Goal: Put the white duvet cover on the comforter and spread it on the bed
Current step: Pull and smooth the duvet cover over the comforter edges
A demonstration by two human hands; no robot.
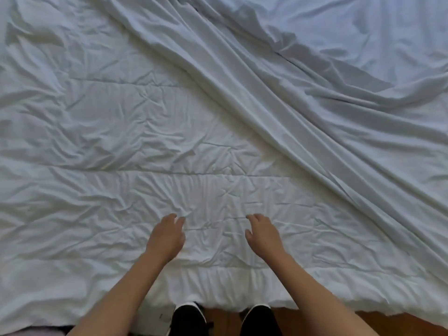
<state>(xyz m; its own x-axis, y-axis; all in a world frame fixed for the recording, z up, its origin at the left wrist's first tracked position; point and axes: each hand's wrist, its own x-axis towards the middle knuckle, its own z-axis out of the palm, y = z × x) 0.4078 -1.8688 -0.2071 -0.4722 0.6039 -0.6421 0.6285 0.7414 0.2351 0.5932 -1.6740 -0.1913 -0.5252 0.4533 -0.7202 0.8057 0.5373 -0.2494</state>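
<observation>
Head view showed both hands, left hand and right hand, relaxed and empty above the crumpled white quilted comforter; smooth white duvet cover probably needed gripping next.

Home bedroom, rumpled white bedding, wooden floor
</observation>
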